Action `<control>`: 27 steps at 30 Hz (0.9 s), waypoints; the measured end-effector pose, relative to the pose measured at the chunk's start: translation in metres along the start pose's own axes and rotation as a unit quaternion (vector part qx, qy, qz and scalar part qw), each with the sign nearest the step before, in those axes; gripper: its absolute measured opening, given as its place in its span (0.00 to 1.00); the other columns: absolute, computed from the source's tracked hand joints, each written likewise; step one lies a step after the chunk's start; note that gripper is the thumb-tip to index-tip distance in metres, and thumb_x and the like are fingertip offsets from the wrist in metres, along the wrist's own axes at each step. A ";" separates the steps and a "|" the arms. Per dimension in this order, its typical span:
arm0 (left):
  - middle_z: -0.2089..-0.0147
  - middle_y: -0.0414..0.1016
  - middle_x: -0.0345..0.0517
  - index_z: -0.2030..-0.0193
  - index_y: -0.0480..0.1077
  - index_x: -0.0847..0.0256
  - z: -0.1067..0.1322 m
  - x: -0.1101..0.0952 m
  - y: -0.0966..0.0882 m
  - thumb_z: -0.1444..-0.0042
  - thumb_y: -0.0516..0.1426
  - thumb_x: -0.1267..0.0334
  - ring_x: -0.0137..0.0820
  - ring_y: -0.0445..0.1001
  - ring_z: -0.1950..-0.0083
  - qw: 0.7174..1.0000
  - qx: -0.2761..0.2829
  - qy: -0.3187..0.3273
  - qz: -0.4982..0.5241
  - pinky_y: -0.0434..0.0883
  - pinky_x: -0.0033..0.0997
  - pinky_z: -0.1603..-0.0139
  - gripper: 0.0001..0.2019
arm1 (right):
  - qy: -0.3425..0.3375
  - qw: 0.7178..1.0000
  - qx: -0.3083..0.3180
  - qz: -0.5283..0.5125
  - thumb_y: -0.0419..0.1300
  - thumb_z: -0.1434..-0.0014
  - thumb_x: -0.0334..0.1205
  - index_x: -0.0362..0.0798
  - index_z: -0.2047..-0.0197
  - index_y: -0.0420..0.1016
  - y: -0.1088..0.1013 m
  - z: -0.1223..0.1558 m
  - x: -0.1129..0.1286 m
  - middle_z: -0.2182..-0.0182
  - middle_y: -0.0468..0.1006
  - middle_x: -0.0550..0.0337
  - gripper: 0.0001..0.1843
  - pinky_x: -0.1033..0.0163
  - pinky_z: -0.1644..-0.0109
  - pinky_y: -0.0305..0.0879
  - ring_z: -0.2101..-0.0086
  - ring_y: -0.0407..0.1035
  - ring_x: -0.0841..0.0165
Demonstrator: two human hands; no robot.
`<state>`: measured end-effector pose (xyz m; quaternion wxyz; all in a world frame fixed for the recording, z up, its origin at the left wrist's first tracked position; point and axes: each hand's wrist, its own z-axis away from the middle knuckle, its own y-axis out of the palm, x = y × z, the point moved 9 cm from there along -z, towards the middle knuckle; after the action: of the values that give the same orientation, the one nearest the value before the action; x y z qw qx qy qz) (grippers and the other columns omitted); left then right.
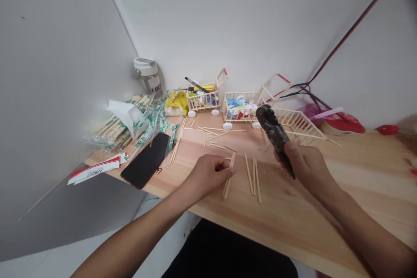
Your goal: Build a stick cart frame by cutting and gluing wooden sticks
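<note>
While the right hand [304, 167] holds its grip clamped around dark pliers [272, 126], the left hand [206, 177] touches loose wooden sticks [227, 189] with its fingertips [226, 167], closure unclear, on the pine tabletop [358, 182]; stick-built railed frames [239, 113] stand beyond.

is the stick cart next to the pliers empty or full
Full: bottle caps pile inside the stick cart, showing blue, white and red between its rails.

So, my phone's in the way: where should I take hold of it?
Take its lower end by both long edges, coming from the front with your left hand: the black phone lies flat and slanted, and that end reaches the table's front edge, so fingers can likely get under it there.
</note>
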<state>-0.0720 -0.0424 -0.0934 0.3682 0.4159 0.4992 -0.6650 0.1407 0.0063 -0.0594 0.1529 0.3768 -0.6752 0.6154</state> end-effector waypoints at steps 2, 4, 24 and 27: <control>0.84 0.65 0.35 0.79 0.64 0.61 -0.010 -0.001 0.014 0.44 0.57 0.60 0.24 0.65 0.80 0.998 0.035 -0.026 -0.035 0.59 0.23 0.75 0.14 | 0.016 1.000 -0.003 -0.024 0.36 0.34 0.68 0.50 0.77 0.68 -0.001 0.003 -0.007 0.82 0.72 0.57 0.38 0.60 0.74 0.58 0.80 0.66 0.66; 0.85 0.66 0.37 0.80 0.63 0.60 -0.019 -0.002 0.028 0.44 0.55 0.61 0.27 0.67 0.82 0.994 0.068 -0.044 -0.067 0.62 0.24 0.75 0.15 | 0.023 0.999 -0.007 -0.036 0.36 0.35 0.69 0.50 0.77 0.68 -0.003 0.006 -0.011 0.82 0.71 0.57 0.38 0.61 0.74 0.58 0.80 0.66 0.66; 0.56 0.79 0.64 0.59 0.75 0.68 0.000 -0.002 -0.120 0.37 0.48 0.64 0.50 0.78 0.53 0.779 -0.120 -0.134 -0.600 0.67 0.37 0.61 0.15 | -0.014 0.999 -0.003 -0.032 0.37 0.36 0.71 0.51 0.80 0.68 0.002 0.008 0.008 0.84 0.72 0.58 0.39 0.60 0.73 0.58 0.80 0.66 0.66; 0.55 0.79 0.67 0.57 0.75 0.70 -0.010 0.003 -0.120 0.39 0.48 0.65 0.50 0.78 0.52 0.782 -0.112 -0.134 -0.599 0.69 0.38 0.58 0.16 | -0.027 0.999 0.001 -0.022 0.37 0.34 0.68 0.51 0.79 0.67 0.004 0.009 0.013 0.84 0.71 0.57 0.37 0.59 0.72 0.58 0.80 0.65 0.66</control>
<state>-0.1798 -0.0058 -0.0551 0.0029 -0.1041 0.6642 -0.7402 0.1311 -0.0071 -0.0554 0.1471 0.4083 -0.6700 0.6024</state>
